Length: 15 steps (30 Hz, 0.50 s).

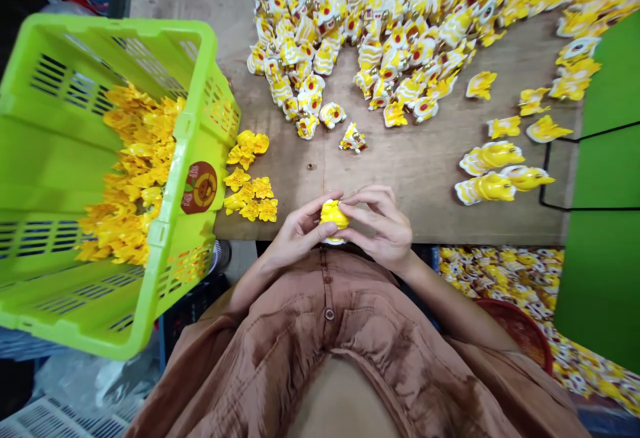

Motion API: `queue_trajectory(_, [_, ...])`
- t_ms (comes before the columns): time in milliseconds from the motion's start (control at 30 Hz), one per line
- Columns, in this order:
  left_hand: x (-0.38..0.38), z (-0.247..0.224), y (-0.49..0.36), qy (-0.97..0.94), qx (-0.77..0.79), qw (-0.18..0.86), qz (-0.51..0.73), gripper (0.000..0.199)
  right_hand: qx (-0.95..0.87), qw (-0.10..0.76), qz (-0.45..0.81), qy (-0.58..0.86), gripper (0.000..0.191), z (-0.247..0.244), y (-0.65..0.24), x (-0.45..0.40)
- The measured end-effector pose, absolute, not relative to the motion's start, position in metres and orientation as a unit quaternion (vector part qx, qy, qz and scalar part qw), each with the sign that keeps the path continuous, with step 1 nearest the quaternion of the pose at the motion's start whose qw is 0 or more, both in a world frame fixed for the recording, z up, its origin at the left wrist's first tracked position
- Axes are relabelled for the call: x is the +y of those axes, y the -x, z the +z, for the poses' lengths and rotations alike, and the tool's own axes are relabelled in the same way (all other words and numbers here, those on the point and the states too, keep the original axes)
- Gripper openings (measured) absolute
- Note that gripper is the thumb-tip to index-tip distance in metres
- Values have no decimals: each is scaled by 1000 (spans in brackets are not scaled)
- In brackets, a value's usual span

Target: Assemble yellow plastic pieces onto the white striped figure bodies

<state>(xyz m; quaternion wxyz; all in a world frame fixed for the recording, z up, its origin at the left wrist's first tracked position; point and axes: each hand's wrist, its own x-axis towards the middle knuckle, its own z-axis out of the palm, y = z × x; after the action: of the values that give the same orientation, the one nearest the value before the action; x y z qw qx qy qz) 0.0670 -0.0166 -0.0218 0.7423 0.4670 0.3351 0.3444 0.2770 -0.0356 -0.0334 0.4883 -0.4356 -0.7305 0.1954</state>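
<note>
A small yellow-and-white figure (333, 217) is held between both hands at the table's front edge, close to the body. My left hand (306, 226) grips its left side with thumb and fingers. From the right, my right hand (383, 226) pinches it with closed fingers. The fingers hide part of the figure. Beyond the hands, a single figure with white, yellow and red parts (353, 138) lies on the brown table (380, 185). Several yellow flower-shaped pieces (253, 199) lie left of my left hand.
A green crate (193, 125) with yellow pieces stands at the left. Piled figures (400, 31) cover the table's far side. Several yellow-and-white pieces (493, 157) lie at the right, beside a green panel (607, 225). Below the table's right edge are more pieces (505, 268) and a red basket (520, 331).
</note>
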Motion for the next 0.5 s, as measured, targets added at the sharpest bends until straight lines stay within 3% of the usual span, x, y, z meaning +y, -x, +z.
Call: queue_trajectory(500, [-19, -18, -71, -454, 339, 745, 351, 53, -721, 507, 169, 441, 48, -33, -282, -39])
